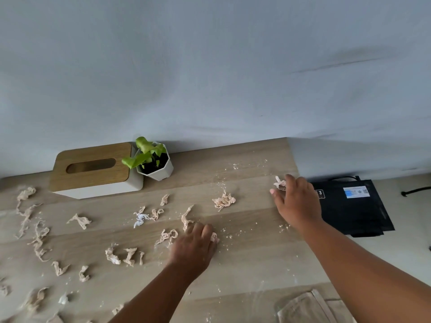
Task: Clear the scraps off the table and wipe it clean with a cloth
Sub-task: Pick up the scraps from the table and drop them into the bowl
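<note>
Wooden table [245, 264] strewn with crumpled paper scraps [224, 200] and fine crumbs. Left hand [192, 249], fingers curled, gathers a scrap mid-table; right hand [297, 201] pinches a scrap [279, 183] near the far right edge. Folded beige cloth [310, 308] lies at the near right corner; tissue box [93, 170] and potted plant [154, 159] stand along the far edge.

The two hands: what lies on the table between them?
In the head view, between the left hand and the right hand lies one crumpled scrap, slightly farther back, plus small crumbs on the table.
</note>
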### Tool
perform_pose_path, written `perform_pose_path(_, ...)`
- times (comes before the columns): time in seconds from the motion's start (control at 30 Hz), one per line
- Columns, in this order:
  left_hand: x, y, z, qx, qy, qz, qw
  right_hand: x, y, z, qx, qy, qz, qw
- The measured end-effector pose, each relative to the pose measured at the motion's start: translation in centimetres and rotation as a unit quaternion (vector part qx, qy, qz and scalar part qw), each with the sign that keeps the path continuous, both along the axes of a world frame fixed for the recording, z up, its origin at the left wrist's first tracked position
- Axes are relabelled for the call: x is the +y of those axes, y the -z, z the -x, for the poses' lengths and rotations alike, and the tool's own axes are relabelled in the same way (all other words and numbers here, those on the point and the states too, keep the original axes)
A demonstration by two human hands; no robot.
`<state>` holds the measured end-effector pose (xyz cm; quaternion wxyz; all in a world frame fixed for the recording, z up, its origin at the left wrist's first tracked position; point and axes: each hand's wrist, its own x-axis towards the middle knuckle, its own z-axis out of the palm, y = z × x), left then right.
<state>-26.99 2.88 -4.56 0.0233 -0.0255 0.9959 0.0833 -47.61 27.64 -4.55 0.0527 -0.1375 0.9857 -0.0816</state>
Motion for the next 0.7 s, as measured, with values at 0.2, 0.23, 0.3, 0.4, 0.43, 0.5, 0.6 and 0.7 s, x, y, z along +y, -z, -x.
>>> perform_pose_path(0.2,0.2,0.1,0.1,0.009,0.029,0.011,0.999,-0.6,0.8,-0.1,0.016,-0.016,-0.019,1.000)
perform_pose_path(0.23,0.3,0.0,0.0,0.007,0.032,0.013,0.999,-0.7,0.8,-0.2,0.019,-0.022,-0.029,0.999)
perform_pose_path(0.3,0.4,-0.1,0.0,0.001,0.037,0.006,0.999,-0.9,0.9,-0.7,0.022,-0.029,-0.041,0.998)
perform_pose_path(0.4,0.4,-0.5,-0.3,-0.008,0.034,-0.015,0.999,-1.0,0.7,-1.3,0.009,-0.051,-0.062,0.997)
perform_pose_path(0.43,0.3,-0.7,-0.4,-0.006,0.035,-0.026,0.999,-1.1,0.5,-1.6,-0.004,-0.052,-0.059,0.997)
perform_pose_path(0.5,0.4,-1.0,-0.7,-0.010,0.034,-0.060,0.998,-1.4,0.1,-2.1,-0.037,-0.038,-0.038,0.998)
perform_pose_path(0.6,0.3,-1.6,-1.4,-0.043,0.015,-0.108,0.993,-1.7,-0.2,-3.4,-0.066,-0.034,-0.019,0.997)
perform_pose_path(0.7,0.1,-1.9,-2.2,-0.050,0.004,-0.120,0.991,-2.0,-0.5,-4.9,-0.064,-0.045,0.018,0.997)
